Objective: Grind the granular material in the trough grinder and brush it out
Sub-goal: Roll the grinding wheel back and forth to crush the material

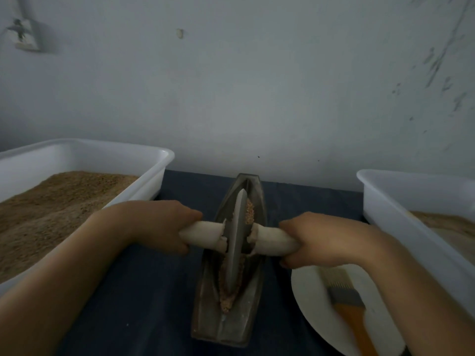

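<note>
A boat-shaped metal trough grinder (205, 312) lies lengthwise on the dark blue cloth in the middle. Its grey grinding wheel (237, 240) stands upright in the groove, with brown granular material (226, 301) along the groove before and behind it. A white-wrapped axle (270, 240) runs through the wheel. My left hand (164, 224) grips the axle's left end and my right hand (316, 240) grips its right end. A brush (344, 301) with an orange handle lies on a white plate (316, 319) under my right forearm.
A white tub (123, 160) full of brown grain stands at the left. Another white tub (401, 209) with paler ground material stands at the right. A pale wall rises close behind the table.
</note>
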Demonstrator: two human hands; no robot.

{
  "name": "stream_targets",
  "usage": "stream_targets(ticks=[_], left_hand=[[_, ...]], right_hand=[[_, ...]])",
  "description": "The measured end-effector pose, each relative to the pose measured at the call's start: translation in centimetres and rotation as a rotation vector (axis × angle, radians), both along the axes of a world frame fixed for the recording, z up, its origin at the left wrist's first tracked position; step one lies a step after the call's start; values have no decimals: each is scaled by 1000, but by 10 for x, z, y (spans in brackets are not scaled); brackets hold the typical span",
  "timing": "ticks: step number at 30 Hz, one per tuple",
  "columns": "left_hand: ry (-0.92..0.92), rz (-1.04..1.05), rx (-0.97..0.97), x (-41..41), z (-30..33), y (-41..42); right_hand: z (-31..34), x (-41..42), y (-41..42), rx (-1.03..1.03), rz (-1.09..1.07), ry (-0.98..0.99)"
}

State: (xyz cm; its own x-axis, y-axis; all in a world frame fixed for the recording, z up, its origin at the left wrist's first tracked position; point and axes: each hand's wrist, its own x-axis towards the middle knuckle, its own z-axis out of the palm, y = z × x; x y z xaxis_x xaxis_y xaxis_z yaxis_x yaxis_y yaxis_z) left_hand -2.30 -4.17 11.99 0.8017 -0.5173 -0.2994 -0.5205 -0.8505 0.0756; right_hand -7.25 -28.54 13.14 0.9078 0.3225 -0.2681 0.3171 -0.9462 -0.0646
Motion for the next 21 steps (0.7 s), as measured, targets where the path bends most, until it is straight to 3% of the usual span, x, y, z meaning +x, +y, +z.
stream_targets(ticks=[5, 9, 12, 17, 21], left_hand=[[-221, 46, -61, 13, -15, -7], [-587, 85, -124, 32, -37, -14], [-747, 115, -205, 39, -50, -18], [-763, 71, -245, 40, -53, -15], [-630, 27, -143, 30, -39, -10]], right_hand=[[-17, 21, -3, -1, -59, -202], [-40, 41, -8, -4, -54, -568], [-54, 51, -10, 1, -70, -761], [-57, 52, -11, 19, -56, -762], [-46, 42, -12, -25, -27, -571]])
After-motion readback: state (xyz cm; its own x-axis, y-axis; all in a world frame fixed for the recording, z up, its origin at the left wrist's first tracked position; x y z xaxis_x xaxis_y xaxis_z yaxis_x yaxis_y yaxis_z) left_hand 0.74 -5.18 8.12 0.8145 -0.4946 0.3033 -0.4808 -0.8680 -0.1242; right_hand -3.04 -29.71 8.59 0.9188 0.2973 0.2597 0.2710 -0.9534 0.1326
